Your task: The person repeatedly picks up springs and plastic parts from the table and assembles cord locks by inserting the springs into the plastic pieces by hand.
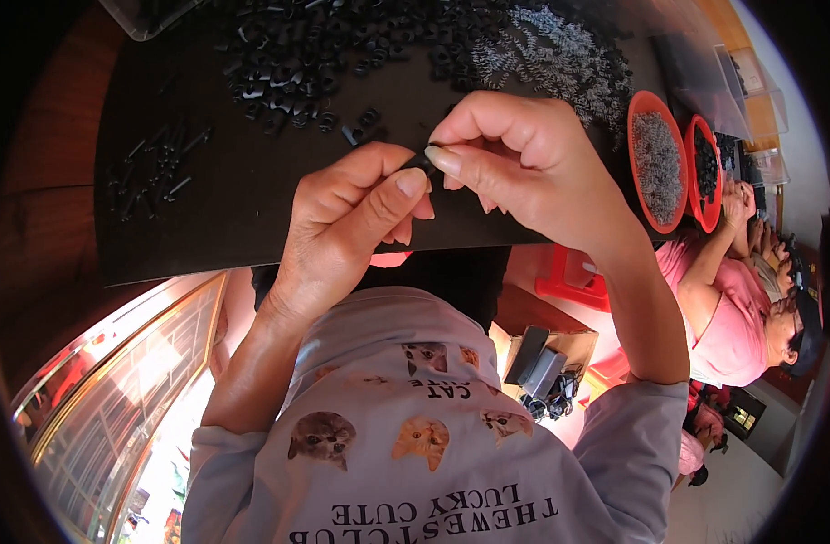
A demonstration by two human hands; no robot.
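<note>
"Where's the small black part [421,164]?"
"Gripped by the left hand [349,213], over the table [242,204]."
"And the right hand [528,159]?"
"Pinched closed just beside it; on what, I can't tell."
"Beyond?"
"Black pieces [342,43] heaped, metal springs [558,65] to their right."

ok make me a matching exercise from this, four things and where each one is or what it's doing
1. loose springs
2. small pins
3. left hand
4. cardboard box

A. lower than the table, to the person's right
B. scattered on the table's left side
C. heaped on the table's far right part
D. pinching a small dark part

Pairs: 1-C, 2-B, 3-D, 4-A
</note>
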